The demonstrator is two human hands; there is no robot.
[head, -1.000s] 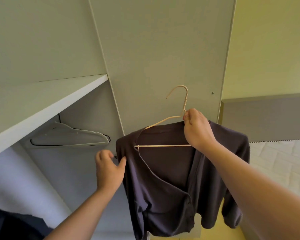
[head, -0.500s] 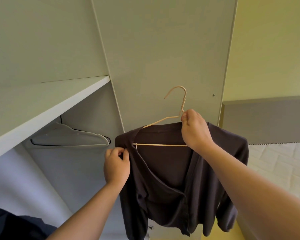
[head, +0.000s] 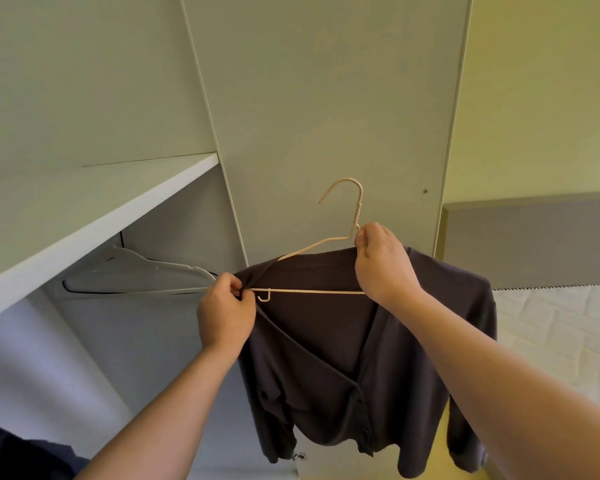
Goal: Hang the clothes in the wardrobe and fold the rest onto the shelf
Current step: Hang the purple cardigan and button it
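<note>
Head view.

**Change over the last second:**
- The left hand was first spread beside the dark cardigan, barely touching its edge.
- It then pinched the shoulder cloth lower down.
- Now it sits higher, at the left end of the cream wire hanger. Its grip pinches the shoulder fabric where the bar meets the sloping arm.
- More of the bar shows bare, and its small hook is plainer.
- The right hand has kept its place.

**Reading:** the left shoulder is being drawn over the hanger's end. The garment looks nearly seated but is not yet hung. No rail shows in frame. A grey plastic hanger sits under the shelf, so the rail is probably there.

**Pose:**
- Both forearms reach up and forward.
- Left hand: its back faces the camera, with thumb and forefinger closed on the cloth and the other fingers curled.
- Right hand: its grip is wrapped round the base of the hanger's neck, at the collar. The hook stands upright above it, in front of the wardrobe panel.

**Location:** the cardigan hangs in the air between the wardrobe opening and the bed.
</note>
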